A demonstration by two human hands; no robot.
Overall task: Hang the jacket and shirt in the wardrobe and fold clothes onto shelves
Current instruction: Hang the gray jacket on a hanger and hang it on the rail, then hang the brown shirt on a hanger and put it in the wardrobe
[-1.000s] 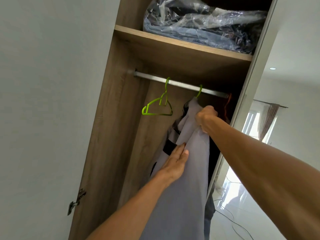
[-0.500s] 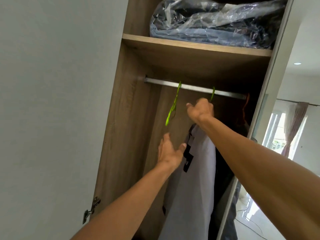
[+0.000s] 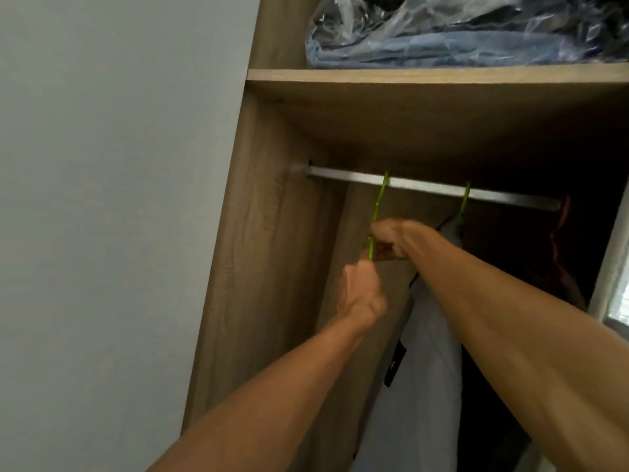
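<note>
- Centrally, in the middle of the frame, an empty green hanger is seen edge-on, hooked over the metal rail of the wardrobe.
- The lower part of this hanger is gripped by the right hand, whose fingers are curled round the green bar.
- The left hand is raised just below the right hand, close under the hanger's lower end. It is blurred and its fingers look curled, but it cannot be told whether anything is held or touched.
- A grey garment is hung from a second green hanger, which is hooked on the rail to the right of the first. The garment falls from the centre to the lower middle of the frame and is partly covered by the right forearm.
- A black tag is seen at the garment's left edge.
- A reddish hanger is made out at the right end of the rail, in the dark part of the wardrobe.
- Above the rail, a wooden shelf is crossed from centre to upper right, and a plastic-wrapped bundle of dark and blue fabric is laid on it.
- The left of the frame is filled by a plain pale panel.
</note>
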